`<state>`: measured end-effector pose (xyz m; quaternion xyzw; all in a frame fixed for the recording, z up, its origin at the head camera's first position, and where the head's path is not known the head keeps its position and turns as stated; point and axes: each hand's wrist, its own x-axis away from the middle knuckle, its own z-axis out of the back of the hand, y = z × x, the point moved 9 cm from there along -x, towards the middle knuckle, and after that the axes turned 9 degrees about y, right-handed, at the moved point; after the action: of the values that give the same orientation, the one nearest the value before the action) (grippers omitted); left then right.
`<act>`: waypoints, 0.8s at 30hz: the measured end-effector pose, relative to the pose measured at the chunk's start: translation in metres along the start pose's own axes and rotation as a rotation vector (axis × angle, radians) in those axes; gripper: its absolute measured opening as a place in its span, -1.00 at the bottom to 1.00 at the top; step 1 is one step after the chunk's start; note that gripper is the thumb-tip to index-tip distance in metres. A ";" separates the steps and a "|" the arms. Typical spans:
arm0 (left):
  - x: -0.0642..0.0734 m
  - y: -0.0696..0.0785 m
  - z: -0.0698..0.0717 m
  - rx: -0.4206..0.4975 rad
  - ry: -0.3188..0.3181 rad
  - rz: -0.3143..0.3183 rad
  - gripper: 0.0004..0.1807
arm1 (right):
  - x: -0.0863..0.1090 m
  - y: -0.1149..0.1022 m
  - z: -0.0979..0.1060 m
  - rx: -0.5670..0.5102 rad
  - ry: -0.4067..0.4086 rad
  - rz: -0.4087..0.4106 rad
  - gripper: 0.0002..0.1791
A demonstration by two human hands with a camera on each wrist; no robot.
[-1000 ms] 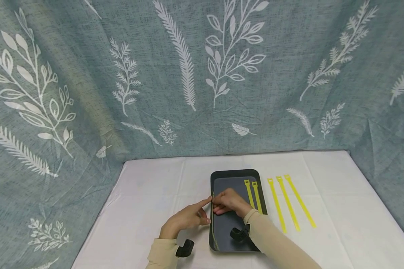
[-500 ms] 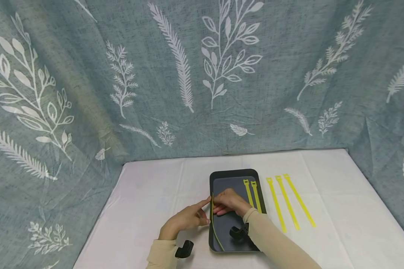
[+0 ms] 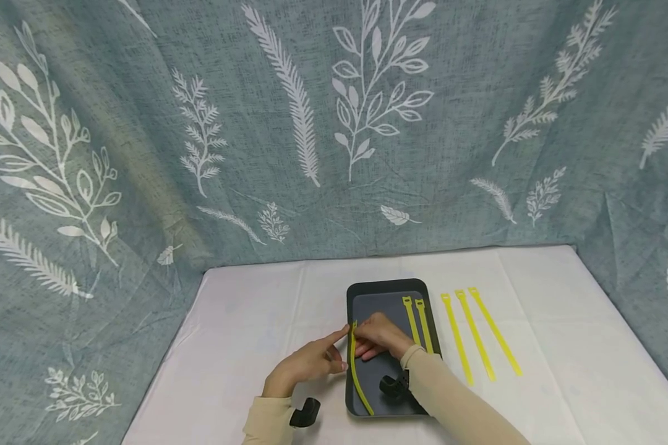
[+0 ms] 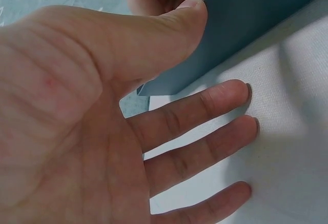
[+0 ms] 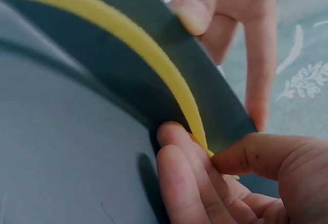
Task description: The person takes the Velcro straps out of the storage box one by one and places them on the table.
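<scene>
While the right hand (image 3: 383, 334) pinches one yellow strap (image 5: 154, 55) in a thumb-and-finger grip inside the tray (image 3: 386, 287), by its nine o'clock wall (image 3: 349, 307), the left hand (image 3: 307, 360), fingers spread, touches that wall.

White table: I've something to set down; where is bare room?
Bare white cloth lies left of the left hand and right of the three outer yellow straps. The tray is crowded: the right hand pinches one strap, two straps lie opposite.

Blue-green cloth (image 3: 467, 93) printed with white leafy sprigs (image 3: 274, 222) (wrinkled toward its lower edge) hangs behind and along both sides of a faintly creased, white-covered counter (image 3: 256, 321).
</scene>
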<state>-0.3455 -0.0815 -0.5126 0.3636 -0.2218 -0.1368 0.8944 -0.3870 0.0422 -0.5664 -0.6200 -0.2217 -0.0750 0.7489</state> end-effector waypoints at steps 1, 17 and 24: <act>0.000 0.000 0.000 -0.002 0.001 -0.001 -0.13 | 0.000 0.000 0.000 0.011 0.007 0.004 -0.74; 0.000 0.000 0.000 0.001 0.000 0.008 -0.14 | 0.004 -0.001 0.002 -0.004 0.000 0.034 -0.78; 0.000 -0.002 -0.001 -0.012 0.010 0.032 -0.14 | 0.008 -0.001 0.015 -0.174 0.021 0.046 -0.68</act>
<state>-0.3452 -0.0823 -0.5152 0.3552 -0.2221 -0.1219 0.8998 -0.3841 0.0580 -0.5599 -0.6867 -0.1923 -0.0835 0.6960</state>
